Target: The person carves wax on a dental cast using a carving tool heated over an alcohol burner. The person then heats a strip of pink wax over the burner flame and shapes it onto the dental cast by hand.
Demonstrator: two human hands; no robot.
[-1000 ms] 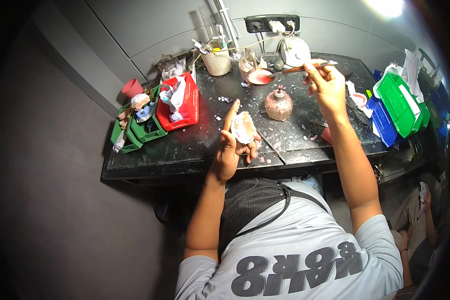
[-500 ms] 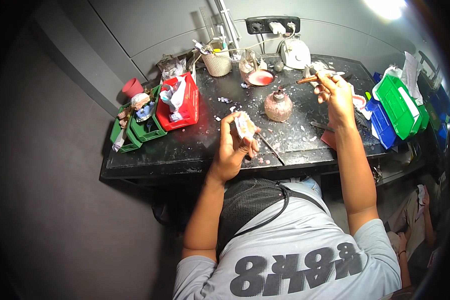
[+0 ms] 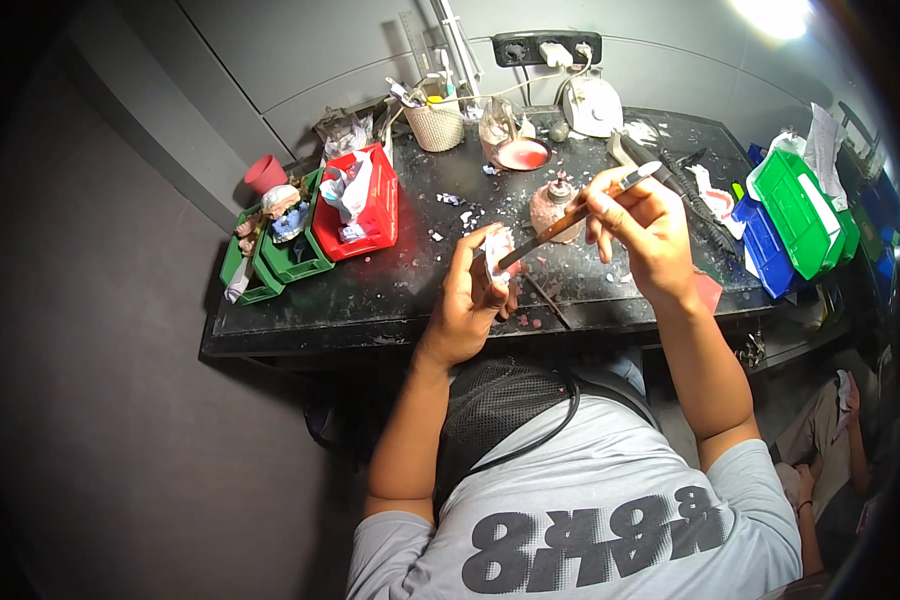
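Note:
My left hand (image 3: 460, 305) is closed around a dental model (image 3: 497, 248), a small pale piece with pink parts, held up over the table's front edge. Between the fingers of my right hand (image 3: 648, 235) is a wax knife (image 3: 576, 214) with a brown handle. Its dark blade end reaches down-left to the model and appears to touch it. Just behind the knife stands a round glass spirit burner (image 3: 543, 210), pinkish with a metal neck. I cannot make out a flame. A thin dark instrument (image 3: 547, 302) lies right of my left hand.
Red (image 3: 378, 215) and green bins (image 3: 305, 262) stand at left; blue (image 3: 765, 255) and green bins (image 3: 795, 215) at right. A round dish with red (image 3: 523, 154) and a woven cup of tools (image 3: 434, 128) are at the back. Pink sheet (image 3: 708, 290) lies right. Another person's hand (image 3: 805, 483) shows lower right.
My right hand has come down and toward me from beyond the burner, bringing the wax knife to the model. The model has turned slightly in my left hand, which stays nearly in place.

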